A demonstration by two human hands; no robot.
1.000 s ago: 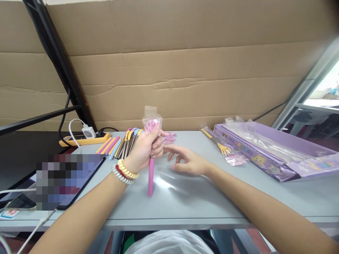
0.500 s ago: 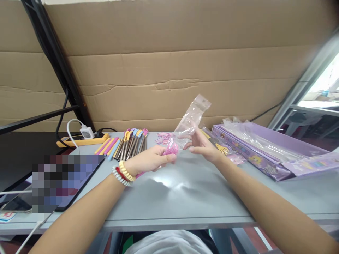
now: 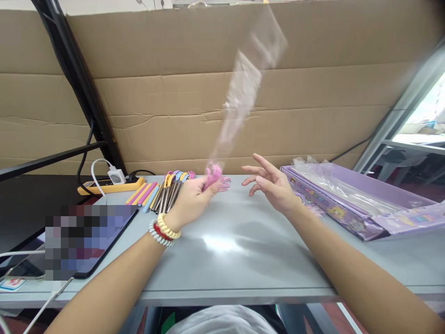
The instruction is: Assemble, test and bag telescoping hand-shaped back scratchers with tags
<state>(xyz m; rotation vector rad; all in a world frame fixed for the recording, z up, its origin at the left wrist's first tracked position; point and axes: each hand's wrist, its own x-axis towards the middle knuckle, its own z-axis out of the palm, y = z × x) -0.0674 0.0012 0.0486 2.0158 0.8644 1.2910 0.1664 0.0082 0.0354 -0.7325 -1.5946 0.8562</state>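
Observation:
My left hand (image 3: 194,197) is closed on a pink hand-shaped piece (image 3: 213,174) at the middle of the table. From that piece a long clear plastic bag (image 3: 241,88), blurred, rises up and to the right in front of the cardboard. My right hand (image 3: 271,183) hangs over the table to the right, fingers spread, holding nothing and apart from the bag. Pink flat pieces (image 3: 225,183) lie just behind my left hand. Left of it rest several metal sticks with coloured ends (image 3: 170,185).
Coloured tubes (image 3: 142,192) lie beside a yellow power strip (image 3: 111,186). A tablet (image 3: 107,232) is at the left. At the right stands an open purple box (image 3: 340,213) with clear bags inside. Cardboard (image 3: 156,102) closes off the back.
The clear bag has swung upward and now stretches high above my left hand. My right hand has come away from the bag and its fingers have spread.

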